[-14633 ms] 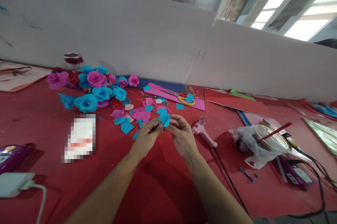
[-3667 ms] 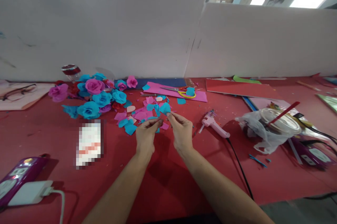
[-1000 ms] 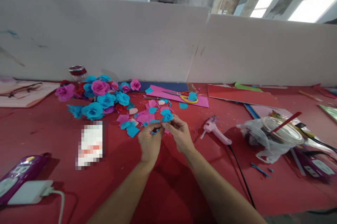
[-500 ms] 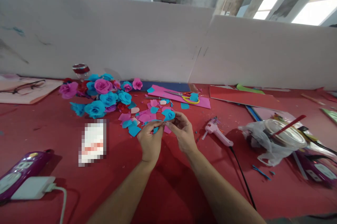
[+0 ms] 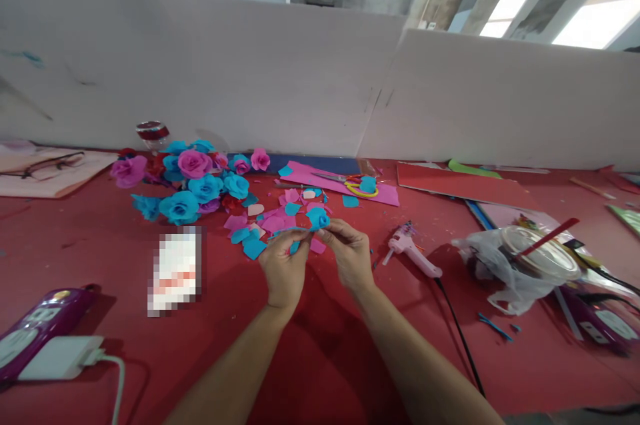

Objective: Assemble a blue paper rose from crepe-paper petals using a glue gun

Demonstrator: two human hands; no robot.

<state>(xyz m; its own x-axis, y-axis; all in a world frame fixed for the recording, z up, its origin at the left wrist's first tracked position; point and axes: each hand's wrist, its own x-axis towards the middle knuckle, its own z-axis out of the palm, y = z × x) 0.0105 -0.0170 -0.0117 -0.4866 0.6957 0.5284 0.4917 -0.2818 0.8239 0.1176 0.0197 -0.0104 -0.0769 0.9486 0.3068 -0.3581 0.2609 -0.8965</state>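
Above the red table (image 5: 100, 245), both hands pinch a blue paper rosebud (image 5: 319, 218).

2 hands: L hand (image 5: 285, 266) & R hand (image 5: 351, 255), holding 1 small blue bud (image 5: 319, 218). Pink roses (image 5: 193, 163): 3 clear. Blue roses (image 5: 180, 206): approx 6, overlap blurs exact no. 1 glue gun (image 5: 413, 253), 1 pr scissors (image 5: 350, 182), 1 lidded cup (image 5: 537, 257) w/ 1 red straw (image 5: 547, 236). 2 purple power strips (image 5: 35, 328), 1 per side. 1 white charger (image 5: 60, 357). 2 white boards (image 5: 200, 72) at back. Loose petal cut-outs (image 5: 255, 248): too many to count.
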